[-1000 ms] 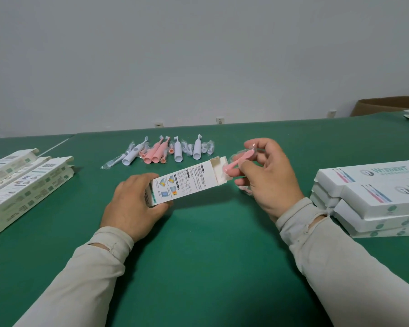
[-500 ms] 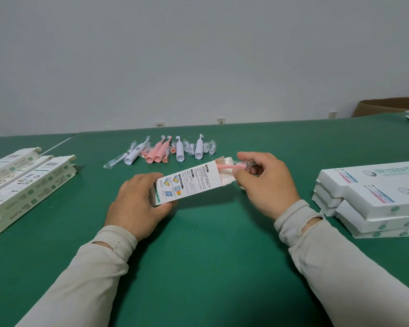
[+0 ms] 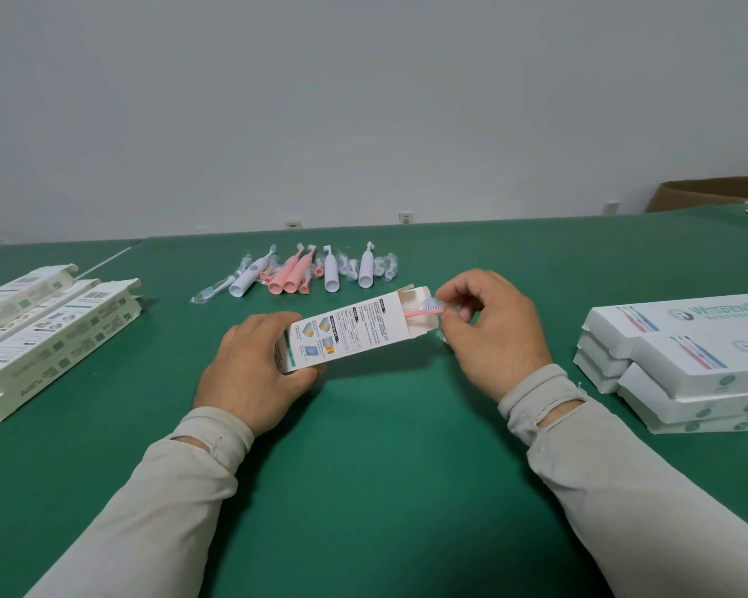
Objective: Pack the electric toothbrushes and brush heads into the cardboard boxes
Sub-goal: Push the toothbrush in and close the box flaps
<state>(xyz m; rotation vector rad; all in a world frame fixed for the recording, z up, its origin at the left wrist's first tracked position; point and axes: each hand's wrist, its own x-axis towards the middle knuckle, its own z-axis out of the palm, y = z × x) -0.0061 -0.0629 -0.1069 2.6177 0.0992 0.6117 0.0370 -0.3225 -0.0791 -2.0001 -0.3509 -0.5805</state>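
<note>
My left hand (image 3: pixel 251 369) grips the lower end of a white printed cardboard box (image 3: pixel 350 330), tilted with its open flap end up to the right. A pink brush head (image 3: pixel 426 310) in a clear wrapper sticks partly out of that open end, pinched by the fingertips of my right hand (image 3: pixel 493 334). Farther back on the green table (image 3: pixel 385 468) lies a row of white and pink toothbrush handles (image 3: pixel 303 274) with wrapped brush heads among them.
Several open-ended boxes (image 3: pixel 48 330) lie stacked at the left. A pile of closed white boxes (image 3: pixel 687 364) sits at the right. A brown carton (image 3: pixel 717 194) stands at the far right edge, against the grey wall.
My right hand brought the pink brush head from above the box opening down into the open end, and it now sits partly inside. The left hand kept hold of the box.
</note>
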